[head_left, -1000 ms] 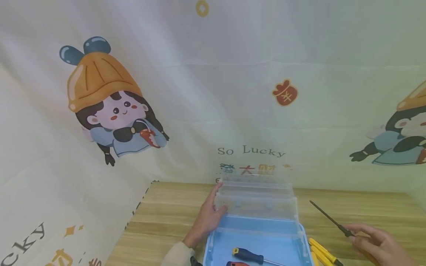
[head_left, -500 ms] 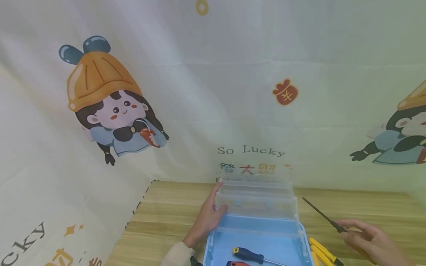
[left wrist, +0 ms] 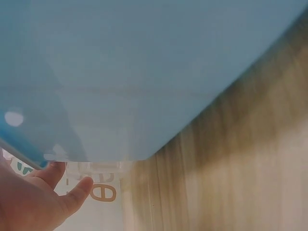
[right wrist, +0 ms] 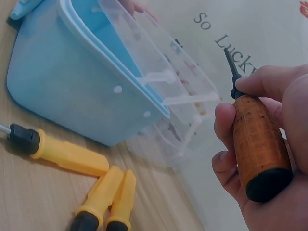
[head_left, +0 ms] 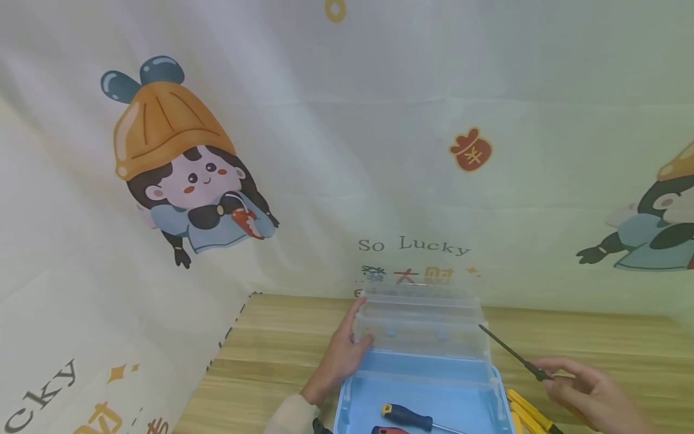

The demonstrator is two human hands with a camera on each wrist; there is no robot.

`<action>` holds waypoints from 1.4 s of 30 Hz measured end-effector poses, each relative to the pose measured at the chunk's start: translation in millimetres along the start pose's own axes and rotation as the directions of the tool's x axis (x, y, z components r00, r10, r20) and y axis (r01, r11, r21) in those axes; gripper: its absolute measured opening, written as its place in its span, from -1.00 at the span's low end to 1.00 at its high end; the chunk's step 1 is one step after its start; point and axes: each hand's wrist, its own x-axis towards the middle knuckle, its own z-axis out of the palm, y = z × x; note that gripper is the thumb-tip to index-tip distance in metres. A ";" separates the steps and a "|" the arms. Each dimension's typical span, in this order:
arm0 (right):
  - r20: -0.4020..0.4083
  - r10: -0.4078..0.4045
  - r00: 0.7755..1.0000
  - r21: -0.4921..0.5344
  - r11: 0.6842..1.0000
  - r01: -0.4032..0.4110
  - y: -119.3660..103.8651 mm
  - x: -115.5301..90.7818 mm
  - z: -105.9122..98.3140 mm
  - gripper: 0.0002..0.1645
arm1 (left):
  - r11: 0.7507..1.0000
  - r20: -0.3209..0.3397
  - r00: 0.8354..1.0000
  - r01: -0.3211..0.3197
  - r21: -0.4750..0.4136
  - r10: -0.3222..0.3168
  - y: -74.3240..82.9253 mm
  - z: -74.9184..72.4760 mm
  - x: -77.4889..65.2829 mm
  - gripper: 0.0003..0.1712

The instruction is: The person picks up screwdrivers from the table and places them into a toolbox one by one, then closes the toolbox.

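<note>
A light blue toolbox (head_left: 434,392) stands on the table with its clear plastic lid (head_left: 423,334) swung back. My left hand (head_left: 338,358) grips the lid's left edge, the thumb on the near side. In my right hand (head_left: 588,389) is a screwdriver (right wrist: 262,144) with an orange, black-ended handle; its dark shaft points up and left. From the head view, the tip appears near the lid's right edge. Inside the box lie a screwdriver with a dark blue and yellow handle (head_left: 409,417) and a red-handled tool (head_left: 389,430), partly cut off.
Several yellow-handled tools lie on the wooden table right of the box, one of them a yellow-handled screwdriver (right wrist: 72,156) with a metal shaft. Behind the table (head_left: 282,331) hangs a printed cloth (head_left: 325,150).
My right hand has moved left with the orange-handled screwdriver, bringing its tip toward the lid's right edge. The left hand keeps its grip on the lid.
</note>
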 end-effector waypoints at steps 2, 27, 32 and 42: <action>0.019 -0.035 0.999 0.012 0.999 0.035 0.6 1.1 0.8 -0.43 | 1.000 0.000 1.000 0.002 0.000 -0.002 -0.1 -0.1 0.0 -0.19; 0.085 -0.017 0.996 0.005 1.000 0.017 -10.1 15.4 12.3 -0.58 | 1.000 0.002 1.000 -0.016 -0.001 0.016 -1.1 0.0 0.7 -0.19; 0.141 0.001 0.990 0.081 0.997 -0.012 -12.9 18.2 15.7 -0.56 | 1.000 0.009 1.000 -0.009 0.000 0.009 -0.6 -0.4 0.4 -0.19; 0.169 -0.050 0.984 0.066 0.997 0.039 -19.6 22.4 24.4 -0.51 | 1.000 -0.002 1.000 0.008 0.009 -0.008 -0.5 -0.9 0.3 -0.20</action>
